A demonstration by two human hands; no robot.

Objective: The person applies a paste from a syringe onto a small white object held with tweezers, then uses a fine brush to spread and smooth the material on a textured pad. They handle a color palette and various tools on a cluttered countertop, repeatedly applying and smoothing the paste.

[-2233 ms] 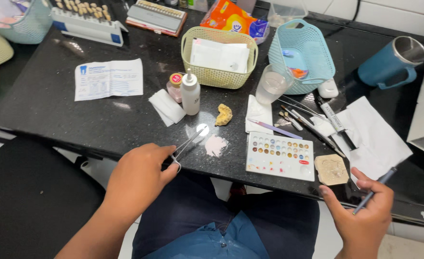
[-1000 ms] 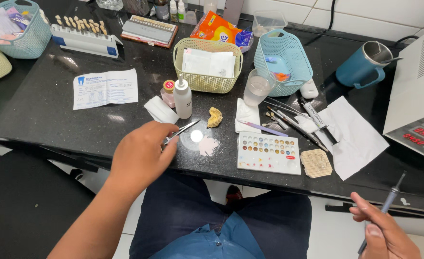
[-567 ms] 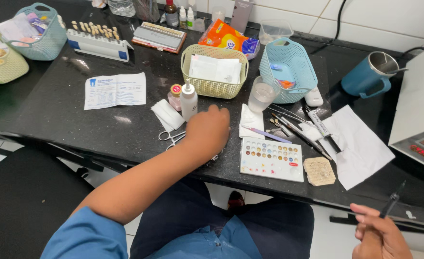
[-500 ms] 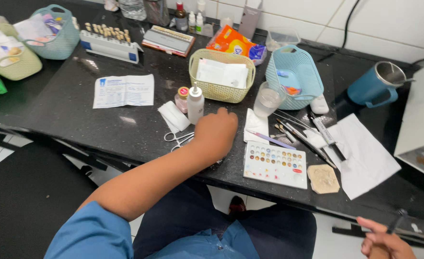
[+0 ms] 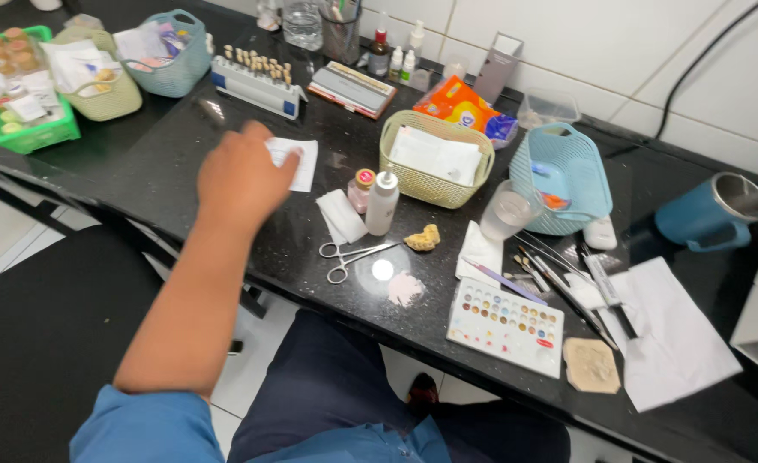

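My left hand (image 5: 242, 176) is stretched out over the black counter, blurred, above a white printed sheet (image 5: 297, 161). I see nothing in it. Metal scissor-handled forceps (image 5: 353, 255) lie loose on the counter to its right, beside a bright spot of light (image 5: 383, 269) and a patch of pink powder (image 5: 404, 289). A yellowish dental model (image 5: 422, 238) sits just beyond them. My right hand is out of the picture.
Two small bottles (image 5: 374, 197) and a folded tissue (image 5: 341, 216) stand near the forceps. A yellow basket (image 5: 434, 159), a blue basket (image 5: 563, 176), a colour palette (image 5: 506, 326), several thin instruments (image 5: 567, 283), a teal mug (image 5: 709, 214) and a tooth shade rack (image 5: 254, 81) crowd the counter.
My left hand set the forceps down on the counter and swung left over the white sheet. My right hand, holding a thin tool, dropped out of view.
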